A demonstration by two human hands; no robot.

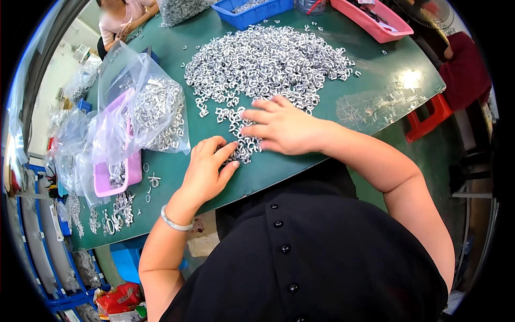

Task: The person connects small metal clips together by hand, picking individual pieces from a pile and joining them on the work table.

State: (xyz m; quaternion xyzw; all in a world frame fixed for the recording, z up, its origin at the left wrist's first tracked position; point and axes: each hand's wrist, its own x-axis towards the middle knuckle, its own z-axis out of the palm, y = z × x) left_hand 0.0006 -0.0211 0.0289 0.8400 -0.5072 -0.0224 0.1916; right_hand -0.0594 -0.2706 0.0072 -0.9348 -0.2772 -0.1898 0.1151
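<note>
A wide heap of small silvery metal D-shaped rings (268, 61) covers the middle of the green table. A narrower spill of the same rings (242, 150) runs from it toward the table's near edge. My right hand (287, 127) lies over this spill with its fingers spread, slightly blurred, and nothing shows gripped in it. At the spill's near left side rests my left hand (206, 169), thumb and forefinger apart, its fingertips touching the nearest rings. What lies under the fingers is hidden. A pale bangle (176, 221) circles my left wrist.
A clear plastic bag (161, 115) of metal parts leans over a lilac basket (118, 180) on the left. Loose rings (154, 181) lie beside it. A blue tray (252, 16) and a pink basket (375, 24) stand far back. Another person (120, 24) sits far left.
</note>
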